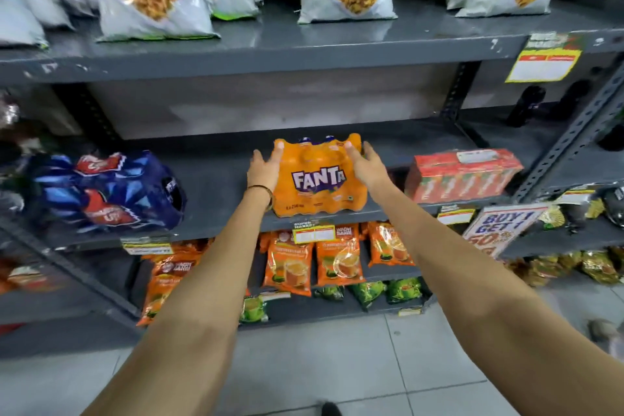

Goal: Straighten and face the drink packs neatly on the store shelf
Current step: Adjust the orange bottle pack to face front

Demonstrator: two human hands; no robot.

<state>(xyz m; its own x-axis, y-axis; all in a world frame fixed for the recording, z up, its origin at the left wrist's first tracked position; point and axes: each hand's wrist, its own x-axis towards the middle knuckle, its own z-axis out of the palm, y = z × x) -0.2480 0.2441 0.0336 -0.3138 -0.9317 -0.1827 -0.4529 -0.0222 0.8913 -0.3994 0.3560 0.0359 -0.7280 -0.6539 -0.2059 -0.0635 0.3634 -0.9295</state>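
Orange Fanta pack (319, 176) gripped from both sides on the middle shelf (216, 179).

The pack is clamped between the left hand (265, 167) and right hand (366, 164), label facing outward. A blue drink pack (111, 192) lies left of the hands; a red carton pack (462, 174) stands to their right.

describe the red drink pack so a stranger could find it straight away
Look at the grey middle shelf, right of the orange pack held between both hands. The red pack stands by the slotted upright, the only boxy red one there.
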